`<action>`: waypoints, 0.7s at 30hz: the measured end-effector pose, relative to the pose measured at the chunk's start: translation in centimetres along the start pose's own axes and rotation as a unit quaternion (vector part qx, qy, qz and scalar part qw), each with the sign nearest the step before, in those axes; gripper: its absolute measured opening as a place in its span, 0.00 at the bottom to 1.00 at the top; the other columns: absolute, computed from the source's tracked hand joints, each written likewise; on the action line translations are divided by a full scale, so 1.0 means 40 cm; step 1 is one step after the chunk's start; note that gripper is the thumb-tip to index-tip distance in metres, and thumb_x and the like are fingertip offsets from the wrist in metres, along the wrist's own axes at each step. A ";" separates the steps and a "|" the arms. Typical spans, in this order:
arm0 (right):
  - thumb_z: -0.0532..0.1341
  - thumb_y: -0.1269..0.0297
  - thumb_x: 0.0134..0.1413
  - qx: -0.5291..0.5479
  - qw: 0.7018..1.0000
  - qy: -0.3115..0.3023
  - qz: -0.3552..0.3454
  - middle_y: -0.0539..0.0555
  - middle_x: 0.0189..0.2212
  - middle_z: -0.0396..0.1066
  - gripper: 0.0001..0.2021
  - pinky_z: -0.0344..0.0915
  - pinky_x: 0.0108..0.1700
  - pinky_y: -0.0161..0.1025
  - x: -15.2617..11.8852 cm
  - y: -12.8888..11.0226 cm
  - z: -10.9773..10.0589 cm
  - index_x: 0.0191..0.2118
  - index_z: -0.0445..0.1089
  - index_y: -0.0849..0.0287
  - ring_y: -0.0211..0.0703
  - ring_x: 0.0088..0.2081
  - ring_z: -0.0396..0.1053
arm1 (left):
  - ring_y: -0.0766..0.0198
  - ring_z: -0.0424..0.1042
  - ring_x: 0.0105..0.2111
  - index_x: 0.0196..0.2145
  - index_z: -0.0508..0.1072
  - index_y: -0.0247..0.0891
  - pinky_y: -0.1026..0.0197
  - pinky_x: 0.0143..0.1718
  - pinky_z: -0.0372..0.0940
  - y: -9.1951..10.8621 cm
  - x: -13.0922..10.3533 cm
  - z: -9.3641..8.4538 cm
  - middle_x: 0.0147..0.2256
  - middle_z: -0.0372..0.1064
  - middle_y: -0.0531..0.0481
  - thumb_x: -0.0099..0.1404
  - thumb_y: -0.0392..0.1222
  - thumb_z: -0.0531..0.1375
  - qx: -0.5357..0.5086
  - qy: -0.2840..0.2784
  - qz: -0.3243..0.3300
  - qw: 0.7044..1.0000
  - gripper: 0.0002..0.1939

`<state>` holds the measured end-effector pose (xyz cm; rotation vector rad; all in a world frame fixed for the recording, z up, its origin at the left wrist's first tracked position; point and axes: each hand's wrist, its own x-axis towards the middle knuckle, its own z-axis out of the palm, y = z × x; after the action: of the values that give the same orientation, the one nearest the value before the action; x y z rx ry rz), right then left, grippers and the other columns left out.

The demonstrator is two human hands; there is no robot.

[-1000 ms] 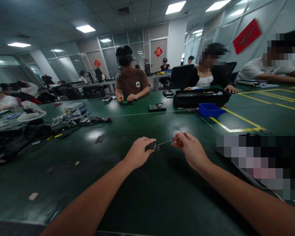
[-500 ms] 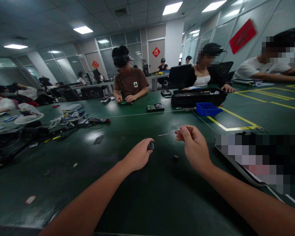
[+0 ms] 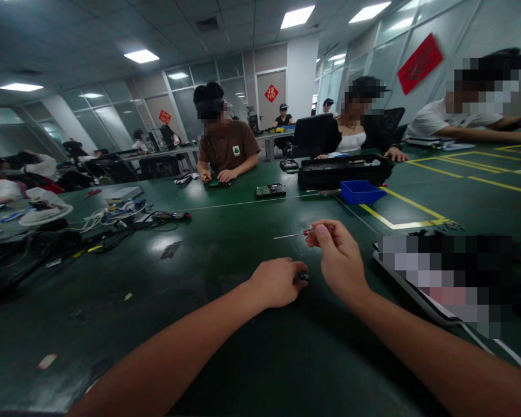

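Observation:
My right hand [image 3: 341, 255] is closed around the reddish see-through handle of a slim screwdriver [image 3: 289, 236]. Its thin metal shaft points left, above the table. To the left and slightly lower, my left hand [image 3: 278, 282] reaches right along the dark green tabletop [image 3: 226, 347], back of the hand up. Its thumb and fingers close on a small black part [image 3: 303, 276] at the table surface. The fingers cover much of that part, so whether it is one piece or two cannot be made out.
A blue bin [image 3: 361, 192] stands before a long black case [image 3: 345, 172]. A circuit board [image 3: 270, 190] lies further off, near a co-worker in a brown shirt [image 3: 228, 147]. Tangled cables [image 3: 125, 223] spread on the left. Right of my hand lies a pixelated object [image 3: 443, 284].
My left hand has moved right and down, to where a small dark piece lay. The black cylindrical part it held is now mostly hidden. My right hand keeps the screwdriver, nearly unmoved.

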<state>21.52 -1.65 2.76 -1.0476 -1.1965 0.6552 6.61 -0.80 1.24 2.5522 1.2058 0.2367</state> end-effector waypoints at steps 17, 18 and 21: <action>0.57 0.52 0.62 0.007 0.999 -0.026 0.018 0.52 0.33 0.73 0.11 0.70 0.41 0.46 0.001 0.005 0.000 0.41 0.69 0.54 0.45 0.35 0.72 | 0.68 0.66 0.24 0.46 0.77 0.39 0.67 0.21 0.55 -0.244 -0.107 -0.162 0.38 0.74 0.48 0.63 0.42 0.58 -0.350 0.142 -0.232 0.897 0.15; 0.58 0.52 0.62 0.008 0.999 -0.027 0.020 0.52 0.33 0.73 0.11 0.70 0.41 0.46 0.001 0.007 0.000 0.41 0.69 0.54 0.45 0.35 0.72 | 0.69 0.65 0.23 0.45 0.76 0.38 0.67 0.19 0.52 -0.279 -0.131 -0.183 0.36 0.73 0.48 0.63 0.41 0.58 -0.399 0.179 -0.262 0.860 0.14; 0.58 0.52 0.62 0.007 0.999 -0.030 0.024 0.52 0.33 0.73 0.11 0.70 0.42 0.46 0.002 0.012 0.002 0.41 0.69 0.54 0.45 0.35 0.71 | 0.70 0.61 0.21 0.41 0.73 0.37 0.68 0.18 0.50 -0.386 -0.221 -0.243 0.30 0.67 0.51 0.65 0.39 0.54 -0.550 0.298 -0.316 0.714 0.10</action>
<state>21.52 -1.34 2.35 -1.0535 -1.2205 0.7358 -12.83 3.59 4.91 0.9507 1.4082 1.2249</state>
